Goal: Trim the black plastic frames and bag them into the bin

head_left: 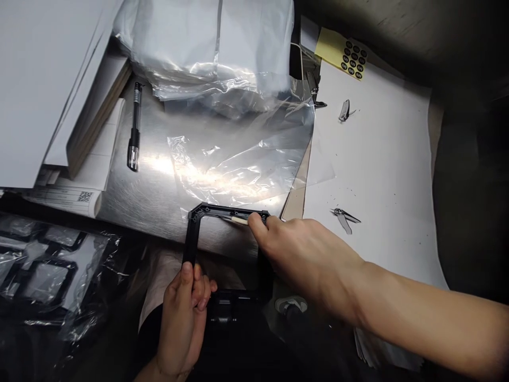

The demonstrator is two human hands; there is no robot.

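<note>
A black rectangular plastic frame (192,241) is held up at the table's near edge. My left hand (185,307) is closed around its left side, thumb in front. At the top right corner of the frame, my right hand (286,239) is closed on a slim tool with a cream shaft (239,220). The tool's thin dark tip points left along the inner edge of the top bar. My fingers hide the rest of the tool, so its exact kind is unclear. Whether my right hand also grips the frame cannot be seen.
Clear plastic bags (238,48) lie on the metal table (155,196). A black pen (135,127) is left of them, beside stacked boards (99,106). White sheets (374,159) at right carry folding nail clippers (345,218) and a yellow sticker sheet (342,53). Bagged frames (47,276) are lower left.
</note>
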